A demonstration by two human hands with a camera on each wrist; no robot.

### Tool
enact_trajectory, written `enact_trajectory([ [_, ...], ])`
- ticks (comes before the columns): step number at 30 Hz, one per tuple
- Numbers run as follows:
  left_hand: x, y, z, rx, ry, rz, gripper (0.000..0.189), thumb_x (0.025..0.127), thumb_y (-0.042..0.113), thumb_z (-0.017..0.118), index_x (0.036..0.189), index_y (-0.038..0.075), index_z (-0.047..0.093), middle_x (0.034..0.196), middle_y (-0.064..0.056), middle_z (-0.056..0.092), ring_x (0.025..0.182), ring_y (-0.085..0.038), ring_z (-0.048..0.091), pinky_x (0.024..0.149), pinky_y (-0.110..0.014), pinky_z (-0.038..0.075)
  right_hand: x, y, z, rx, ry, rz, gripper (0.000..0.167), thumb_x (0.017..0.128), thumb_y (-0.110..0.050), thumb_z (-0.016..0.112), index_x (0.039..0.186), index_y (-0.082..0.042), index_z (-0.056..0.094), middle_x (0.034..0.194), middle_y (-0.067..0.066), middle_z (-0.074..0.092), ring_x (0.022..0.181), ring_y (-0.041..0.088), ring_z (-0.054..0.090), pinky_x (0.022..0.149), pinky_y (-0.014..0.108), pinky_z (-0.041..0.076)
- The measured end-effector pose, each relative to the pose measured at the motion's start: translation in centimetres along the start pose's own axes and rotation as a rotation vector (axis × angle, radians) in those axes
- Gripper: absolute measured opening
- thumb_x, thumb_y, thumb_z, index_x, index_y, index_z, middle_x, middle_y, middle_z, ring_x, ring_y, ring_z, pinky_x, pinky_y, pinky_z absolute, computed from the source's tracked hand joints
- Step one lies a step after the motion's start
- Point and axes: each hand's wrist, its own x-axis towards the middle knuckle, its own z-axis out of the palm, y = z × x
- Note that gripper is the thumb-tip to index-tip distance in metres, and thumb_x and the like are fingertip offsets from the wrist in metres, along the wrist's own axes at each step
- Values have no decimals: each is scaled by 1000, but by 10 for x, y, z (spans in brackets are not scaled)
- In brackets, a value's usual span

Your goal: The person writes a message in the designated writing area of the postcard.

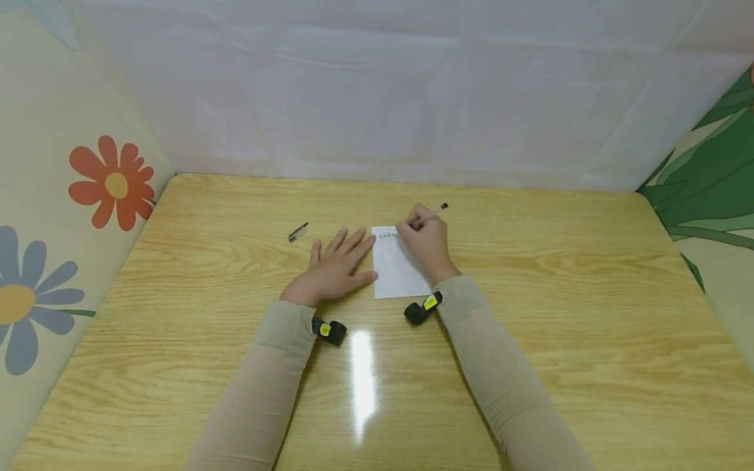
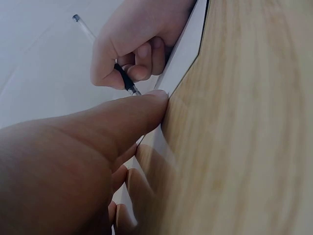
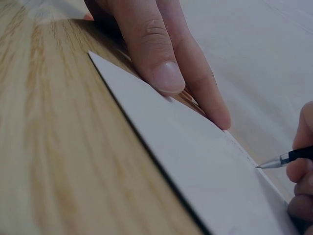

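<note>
A small white sheet of paper (image 1: 399,271) lies on the wooden table, with a short row of dark marks along its top edge. My right hand (image 1: 429,241) pinches a clear-barrelled pen (image 2: 125,78) with a black grip. In the right wrist view the pen's metal tip meets the paper near its far edge. Spread flat with straight fingers, my left hand (image 1: 336,269) rests at the paper's left side, its thumb and a fingertip on the edge. A pen cap (image 1: 298,232) with a dark clip lies beyond the left hand.
The wooden table (image 1: 559,314) extends to both sides and toward me. A white sheet-covered wall (image 1: 377,91) rises behind its far edge. Painted flowers decorate the left wall (image 1: 35,170), green leaves the right. A bright reflection shows on the tabletop between the forearms.
</note>
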Motion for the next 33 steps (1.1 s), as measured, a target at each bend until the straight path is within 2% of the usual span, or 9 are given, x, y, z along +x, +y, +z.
enact_trajectory([
  [6, -1, 1, -1, -3, -4, -5, 75, 105, 46, 50, 165, 20, 12, 171, -3, -1, 155, -31, -15, 115, -64, -19, 0, 0, -1, 5, -6, 1, 18, 85, -4, 62, 70, -8, 54, 63, 1, 49, 61, 13, 45, 55, 23, 35],
  [15, 1, 0, 0, 8, -3, -2, 75, 105, 46, 50, 165, 20, 12, 171, -4, -1, 155, -32, -15, 115, -65, -19, 1, 3, -1, 32, 37, -26, 16, 86, -5, 62, 72, -6, 57, 63, 2, 51, 60, 13, 45, 54, 23, 36],
  [27, 4, -3, -1, 7, 6, 16, 75, 105, 47, 50, 164, 19, 14, 171, -6, 1, 155, -33, -14, 115, -65, -18, 1, 0, -3, 115, 113, -36, 10, 87, -1, 62, 77, -1, 61, 70, 6, 60, 60, 10, 53, 55, 20, 43],
  [33, 2, -3, 2, 16, 10, 12, 75, 104, 47, 50, 164, 18, 15, 171, -6, 2, 155, -34, -12, 115, -66, -17, -1, 0, -3, 159, 146, -30, 10, 87, 0, 61, 78, 1, 61, 69, 3, 59, 58, 8, 56, 55, 18, 46],
])
